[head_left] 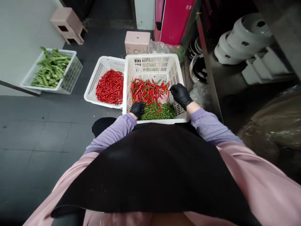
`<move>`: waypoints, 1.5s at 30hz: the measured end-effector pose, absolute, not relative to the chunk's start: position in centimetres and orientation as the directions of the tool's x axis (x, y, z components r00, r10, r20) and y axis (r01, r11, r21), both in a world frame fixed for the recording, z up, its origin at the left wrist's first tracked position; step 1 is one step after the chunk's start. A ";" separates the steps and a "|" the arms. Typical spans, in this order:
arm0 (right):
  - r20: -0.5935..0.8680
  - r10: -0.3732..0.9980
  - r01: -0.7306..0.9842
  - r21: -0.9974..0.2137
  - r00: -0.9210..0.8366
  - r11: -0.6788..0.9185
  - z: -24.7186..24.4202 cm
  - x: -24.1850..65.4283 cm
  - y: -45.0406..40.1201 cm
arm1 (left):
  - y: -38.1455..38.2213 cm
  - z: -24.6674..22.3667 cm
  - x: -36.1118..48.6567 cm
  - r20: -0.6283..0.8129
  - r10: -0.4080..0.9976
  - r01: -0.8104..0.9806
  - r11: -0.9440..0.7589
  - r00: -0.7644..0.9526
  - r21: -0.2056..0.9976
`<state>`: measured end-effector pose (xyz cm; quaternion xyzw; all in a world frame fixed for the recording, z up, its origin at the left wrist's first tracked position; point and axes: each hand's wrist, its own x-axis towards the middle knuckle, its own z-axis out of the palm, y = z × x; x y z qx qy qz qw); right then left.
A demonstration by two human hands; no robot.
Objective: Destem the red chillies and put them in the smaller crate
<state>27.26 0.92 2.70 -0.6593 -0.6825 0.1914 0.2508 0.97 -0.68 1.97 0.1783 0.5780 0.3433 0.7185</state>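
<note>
In front of me a white plastic basket (154,57) holds a heap of red chili peppers (147,91), some with green stems on. A pile of green chili stems (160,112) lies at its near side, with a curved red chili on top. My left hand (137,110), in a black glove, is closed at the left edge of the stem pile; what its fingers hold is hidden. My right hand (181,95), also black-gloved, is over the right side of the basket. Its curled fingers come together beside the right end of the chili heap, their contents too small to make out.
A second white basket (92,89) of red chilies (110,88) stands against the first on the left. Farther left is a basket (74,73) of long green vegetables (51,69). Pink stools (137,40) stand behind. A metal shelf (211,84) with white containers (244,37) runs along the right.
</note>
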 end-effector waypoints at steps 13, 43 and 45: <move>-0.435 0.848 0.952 -0.093 -0.303 0.293 3.9 21.8 0.3 | -2.2 3.0 1.0 -0.630 0.753 0.163 0.609 0.188 0.777; -0.146 0.671 0.596 -0.620 -0.727 0.511 4.0 24.4 -5.1 | -2.5 3.3 1.8 -0.661 0.622 -0.131 0.762 0.420 0.634; -0.213 0.706 0.681 -0.548 -0.676 0.487 4.3 24.6 -4.6 | -2.4 3.2 1.6 -0.654 0.647 -0.130 0.742 0.391 0.657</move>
